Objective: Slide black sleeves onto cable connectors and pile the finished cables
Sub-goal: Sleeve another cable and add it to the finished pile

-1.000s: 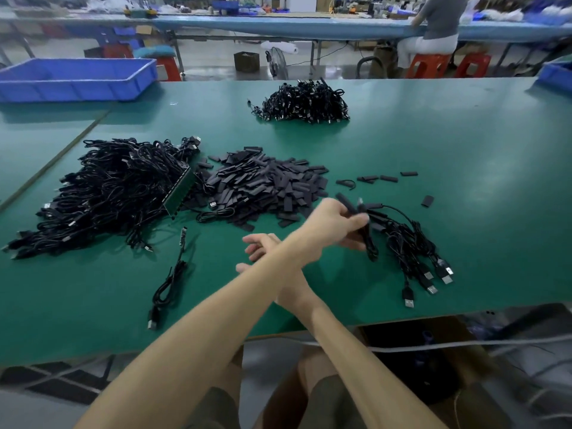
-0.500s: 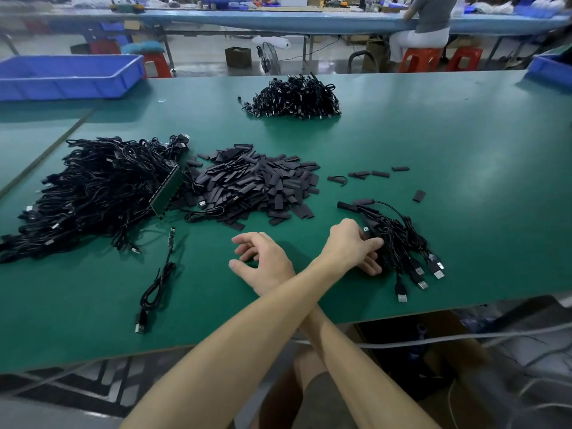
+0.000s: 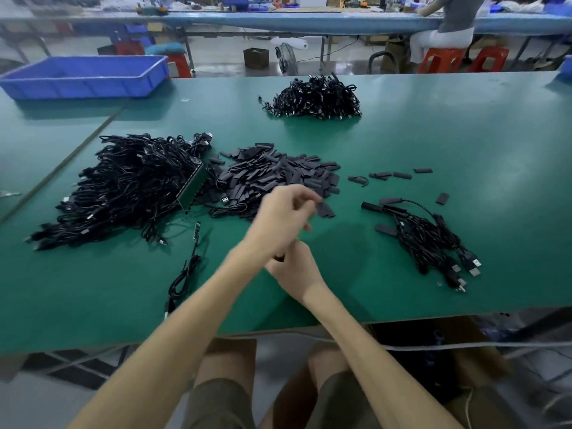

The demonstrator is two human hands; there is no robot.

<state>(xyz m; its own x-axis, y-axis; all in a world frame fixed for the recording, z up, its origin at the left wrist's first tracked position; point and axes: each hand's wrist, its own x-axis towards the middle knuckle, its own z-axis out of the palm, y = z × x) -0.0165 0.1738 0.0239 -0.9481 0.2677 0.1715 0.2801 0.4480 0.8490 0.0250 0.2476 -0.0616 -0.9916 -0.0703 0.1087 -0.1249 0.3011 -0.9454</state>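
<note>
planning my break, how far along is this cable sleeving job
Early. Done: a small pile of sleeved cables on the right. In hand: the left hand, blurred, at the loose sleeves; the right hand beneath it. Left: the big heap of cables.

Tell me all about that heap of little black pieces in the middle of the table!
A loose heap of black sleeves: short, flat, matte dark strips lying every which way on the green table. The big cable tangle meets its left edge; a few strays lie to its right. The blurred left hand is over its near edge; whether it touches, I cannot tell.
</note>
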